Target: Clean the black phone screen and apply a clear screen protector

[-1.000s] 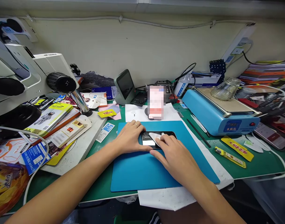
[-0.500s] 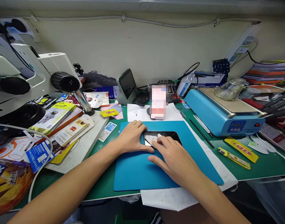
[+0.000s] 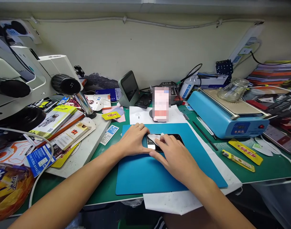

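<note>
A phone with a glossy black face lies flat on a blue mat, turned sideways. My left hand grips its left end, thumb along the near edge and fingers at the far side. Pressed onto the phone's face is a small white wipe, pinched under the fingers of my right hand. My right hand covers much of the phone's right half, and its thumb reaches toward my left thumb. A bright reflection shows on the uncovered part of the glass.
Behind the mat stands a second phone with a lit, blurred screen. A blue heating plate machine bearing a glass jar is at right, near a black stick and a yellow cutter. A microscope and boxes crowd the left.
My right hand has slid slightly left and away from me over the phone, moving the wipe toward its far edge. My left hand keeps its grip.
</note>
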A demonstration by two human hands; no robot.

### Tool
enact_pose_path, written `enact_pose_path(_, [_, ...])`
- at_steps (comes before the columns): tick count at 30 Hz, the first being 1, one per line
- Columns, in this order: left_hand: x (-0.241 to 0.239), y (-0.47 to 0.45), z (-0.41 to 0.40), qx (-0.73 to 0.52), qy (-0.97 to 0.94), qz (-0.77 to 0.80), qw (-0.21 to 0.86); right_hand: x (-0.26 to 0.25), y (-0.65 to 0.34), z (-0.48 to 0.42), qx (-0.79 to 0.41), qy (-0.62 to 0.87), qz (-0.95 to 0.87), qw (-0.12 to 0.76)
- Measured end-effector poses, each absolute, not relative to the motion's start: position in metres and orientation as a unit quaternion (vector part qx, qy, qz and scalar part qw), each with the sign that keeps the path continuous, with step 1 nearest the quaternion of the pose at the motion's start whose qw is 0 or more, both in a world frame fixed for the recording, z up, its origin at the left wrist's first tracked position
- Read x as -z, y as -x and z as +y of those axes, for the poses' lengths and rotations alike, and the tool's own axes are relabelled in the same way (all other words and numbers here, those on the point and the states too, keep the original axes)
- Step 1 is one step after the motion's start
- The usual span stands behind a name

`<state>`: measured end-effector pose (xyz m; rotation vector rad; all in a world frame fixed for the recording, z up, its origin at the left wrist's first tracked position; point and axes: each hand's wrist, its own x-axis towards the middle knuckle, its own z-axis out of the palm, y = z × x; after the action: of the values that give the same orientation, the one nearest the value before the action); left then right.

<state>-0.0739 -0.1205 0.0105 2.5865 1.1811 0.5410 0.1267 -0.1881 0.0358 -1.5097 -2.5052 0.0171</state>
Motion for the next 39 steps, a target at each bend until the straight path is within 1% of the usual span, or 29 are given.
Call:
enact_pose_path(4, [-0.013, 0.073, -0.121, -0.191, -0.881, 0.413, 0.131, -0.033, -0.131, -0.201, 0.004, 0.505, -0.857, 0.103])
enact_pose_path(10, [-0.009, 0.074, -0.118, -0.186, -0.889, 0.403, 0.11, -0.035, -0.117, -0.172, -0.031, 0.504, -0.854, 0.127])
enact_pose_path(13, [-0.008, 0.075, -0.118, -0.189, -0.89, 0.401, 0.109, -0.037, -0.114, -0.176, -0.04, 0.492, -0.86, 0.127])
enact_pose_path(19, [-0.012, 0.076, -0.12, -0.206, -0.888, 0.387, 0.138, -0.04, -0.129, -0.207, -0.042, 0.478, -0.871, 0.108])
enact_pose_path(26, [-0.013, 0.077, -0.121, -0.212, -0.872, 0.405, 0.174, -0.044, -0.118, -0.168, -0.064, 0.505, -0.853, 0.12])
enact_pose_path(29, [-0.012, 0.077, -0.122, -0.228, -0.861, 0.411, 0.193, -0.042, -0.112, -0.169, -0.046, 0.489, -0.862, 0.124])
enact_pose_path(36, [-0.009, 0.077, -0.119, -0.228, -0.857, 0.423, 0.188, -0.035, -0.127, -0.213, -0.005, 0.45, -0.884, 0.122])
enact_pose_path(39, [-0.01, 0.076, -0.119, -0.234, -0.851, 0.426, 0.2, -0.034, -0.133, -0.207, 0.002, 0.456, -0.883, 0.116])
